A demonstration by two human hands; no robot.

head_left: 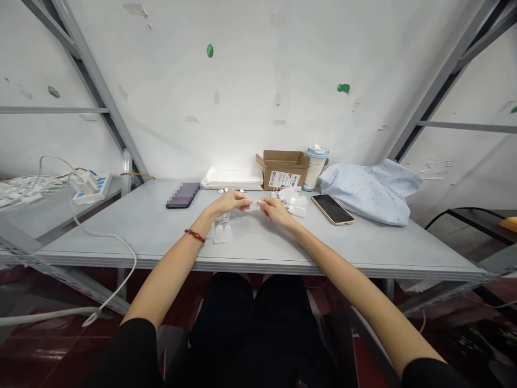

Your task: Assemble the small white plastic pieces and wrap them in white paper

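My left hand (233,202) and my right hand (273,209) meet over the middle of the table, fingertips pinched and only a small gap apart. Something tiny and pale seems to be between them, too small to name. Below my left hand lie several white, round-ended tag-like pieces (222,233) with thin ties, partly hidden by the wrist. Just beyond my right hand is a loose pile of similar white pieces (297,203). Small white bits (223,191) lie behind my left hand.
At the back of the grey table (258,248) stand a white tray (232,179), a cardboard box (285,172) and a lidded cup (315,170). Phones lie at left (184,195) and right (333,209). A light-blue cloth (371,191) is bunched at right. A white cable (117,237) hangs at left.
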